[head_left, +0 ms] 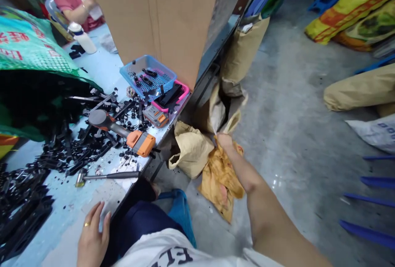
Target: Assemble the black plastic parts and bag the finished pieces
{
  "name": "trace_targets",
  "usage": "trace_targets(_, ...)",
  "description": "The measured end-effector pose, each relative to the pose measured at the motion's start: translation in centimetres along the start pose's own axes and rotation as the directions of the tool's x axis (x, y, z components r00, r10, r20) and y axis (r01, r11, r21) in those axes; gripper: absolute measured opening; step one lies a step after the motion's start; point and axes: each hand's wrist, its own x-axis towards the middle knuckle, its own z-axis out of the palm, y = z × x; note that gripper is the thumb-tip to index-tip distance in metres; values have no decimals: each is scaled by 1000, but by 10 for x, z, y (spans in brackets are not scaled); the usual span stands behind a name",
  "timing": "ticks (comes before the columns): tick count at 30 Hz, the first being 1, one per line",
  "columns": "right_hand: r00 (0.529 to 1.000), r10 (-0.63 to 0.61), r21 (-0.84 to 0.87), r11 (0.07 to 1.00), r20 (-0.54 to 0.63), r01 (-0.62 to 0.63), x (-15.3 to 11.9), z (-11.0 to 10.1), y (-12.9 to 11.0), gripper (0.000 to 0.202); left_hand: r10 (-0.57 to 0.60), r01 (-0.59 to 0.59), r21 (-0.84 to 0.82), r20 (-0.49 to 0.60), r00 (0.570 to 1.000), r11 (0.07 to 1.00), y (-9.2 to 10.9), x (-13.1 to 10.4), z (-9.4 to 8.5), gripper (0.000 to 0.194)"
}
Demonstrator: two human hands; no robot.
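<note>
My right hand (224,140) reaches down beside the table and is closed on the edge of a brown paper sack (215,112) that stands open on the floor. An orange-brown cloth (222,176) lies just below that hand. Another open paper sack (193,147) stands to its left. My left hand (94,234), with a ring on one finger, rests at the table's near edge with its fingers apart and holds nothing. Beyond it on the table lie a hammer (108,175) and an orange and grey power tool (121,132).
Black parts (77,147) are heaped on the table (69,226). Behind them are a blue basket (148,75), a pink tray (187,90) and a tall cardboard box (160,16). A person (74,1) sits across. A blue stool (182,213) stands below.
</note>
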Motion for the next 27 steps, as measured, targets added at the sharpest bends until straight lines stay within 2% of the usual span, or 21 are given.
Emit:
trace_targets(3,994,53,-50,998,96,-48,-19,18,14,28,33,-33,6,22,999,999,7,8,4,35)
trace_targets(7,988,105,-95,991,115,-94,-22,8,24,27,68,-66,-42,30,997,997,15,12,6,34)
trace_targets(10,990,120,-120,987,73,-110,-24,0,12,22,59,-57,-95,20,998,994,16,8,4,34)
trace_targets(13,995,98,-141,986,17,-94,-36,3,-21,28,31,-31,-121,-1,1000,992,12,1,0,33)
trace_targets(17,998,-6,-89,996,-63,0,-67,14,-91,47,29,-30,-105,-13,999,994,3,-8,-7,32)
trace_targets(19,997,-71,-43,997,-12,70,-83,17,-122,52,28,-31,-91,-40,999,995,-2,-12,-12,32)
trace_targets(21,991,-102,-44,993,86,106,-94,15,-137,46,22,-28,-87,-76,997,996,-8,-16,-18,31)
trace_targets(23,988,-84,-85,992,132,96,-100,7,-133,36,22,-32,-94,-101,995,995,-15,-21,-23,31)
trace_targets(27,981,-43,-150,986,189,72,-113,-10,-90,26,-2,-17,-117,-157,988,993,-36,-34,-29,29)
